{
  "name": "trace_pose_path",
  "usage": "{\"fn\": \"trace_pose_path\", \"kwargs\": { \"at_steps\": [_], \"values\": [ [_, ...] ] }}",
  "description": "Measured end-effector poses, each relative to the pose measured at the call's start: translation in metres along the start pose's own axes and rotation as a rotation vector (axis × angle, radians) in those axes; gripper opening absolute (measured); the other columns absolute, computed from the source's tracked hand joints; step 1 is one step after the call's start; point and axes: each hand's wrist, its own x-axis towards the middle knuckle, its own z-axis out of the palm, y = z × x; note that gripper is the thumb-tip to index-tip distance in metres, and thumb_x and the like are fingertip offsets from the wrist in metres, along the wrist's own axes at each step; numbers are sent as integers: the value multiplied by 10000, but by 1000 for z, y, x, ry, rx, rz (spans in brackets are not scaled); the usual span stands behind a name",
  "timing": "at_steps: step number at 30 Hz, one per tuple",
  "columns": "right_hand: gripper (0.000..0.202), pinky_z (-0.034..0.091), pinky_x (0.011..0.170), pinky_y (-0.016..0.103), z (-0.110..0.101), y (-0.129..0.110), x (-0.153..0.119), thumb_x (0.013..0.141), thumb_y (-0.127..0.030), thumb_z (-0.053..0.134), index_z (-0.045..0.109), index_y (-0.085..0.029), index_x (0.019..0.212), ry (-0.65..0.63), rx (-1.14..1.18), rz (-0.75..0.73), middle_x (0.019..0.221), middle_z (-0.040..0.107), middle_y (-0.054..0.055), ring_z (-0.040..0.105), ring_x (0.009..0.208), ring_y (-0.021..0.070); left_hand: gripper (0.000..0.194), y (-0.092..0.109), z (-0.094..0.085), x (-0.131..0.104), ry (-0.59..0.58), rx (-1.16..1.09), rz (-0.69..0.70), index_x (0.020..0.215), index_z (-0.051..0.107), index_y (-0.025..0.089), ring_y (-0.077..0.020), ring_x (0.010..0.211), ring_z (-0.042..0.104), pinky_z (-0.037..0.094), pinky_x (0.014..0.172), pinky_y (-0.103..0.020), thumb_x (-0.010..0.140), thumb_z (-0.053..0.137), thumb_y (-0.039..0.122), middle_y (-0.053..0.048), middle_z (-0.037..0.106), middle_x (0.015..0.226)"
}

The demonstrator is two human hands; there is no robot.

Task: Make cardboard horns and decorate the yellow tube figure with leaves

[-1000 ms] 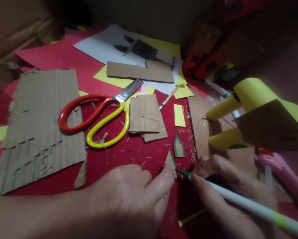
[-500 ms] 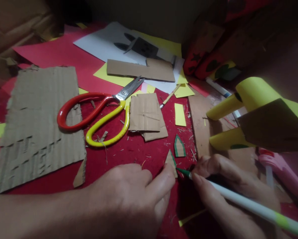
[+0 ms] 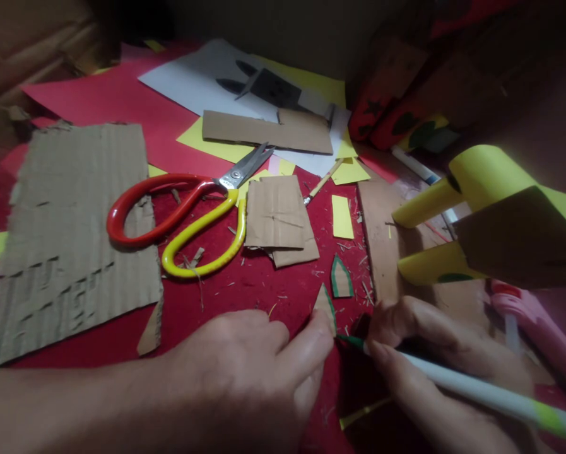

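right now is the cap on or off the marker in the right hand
Off: the marker shows a bare green tip, right beside the small cardboard piece that the left hand touches.

A strip of room is running between the scissors (image 3: 228, 181) and the left hand (image 3: 264, 366), while the right side is looking crowded.
Red cloth (image 3: 245, 296), flecked with scraps, is lying along that strip; the large cardboard sheet (image 3: 84, 239) is closing its left end, and the upper green-edged piece (image 3: 342, 282) is lying toward its right. Yellow paper tubes (image 3: 434, 261), a pink tool (image 3: 538, 331) and the marker (image 3: 476, 386) are hemming in the right hand (image 3: 434, 334).
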Motion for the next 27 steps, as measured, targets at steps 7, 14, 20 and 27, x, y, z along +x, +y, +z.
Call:
{"fn": "trace_pose_path", "kwargs": {
  "at_steps": [7,14,20,27],
  "values": [
    [190,414,315,168,-10,-37,18,780,-199,586,551,-262,604,-80,-122,-94,476,612,-64,546,332,112,425,-1,8,-1,99,-29,-13,1147,642,197,-158,569,623,489,577,-291,884,316,272,-25,745,1063],
    [189,434,329,169,-13,-33,16,775,-199,584,548,-263,600,-129,-73,-33,503,627,-62,570,361,121,420,2,5,-1,14,-33,-44,1162,643,212,-184,576,620,477,569,-322,858,359,266,-33,749,1057],
    [212,416,316,158,-12,-34,14,801,-204,564,543,-262,599,-131,-85,-47,454,598,-73,538,320,105,431,1,2,0,-7,-23,-1,1160,649,198,-184,593,638,493,572,-320,853,350,243,-54,736,1090],
    [182,436,340,175,-12,-29,14,760,-202,614,561,-262,597,-80,-83,-33,515,652,-51,596,383,130,465,-2,0,1,-44,6,44,1203,626,176,-183,598,643,508,574,-316,839,353,275,-74,727,1120]
  ]
}}
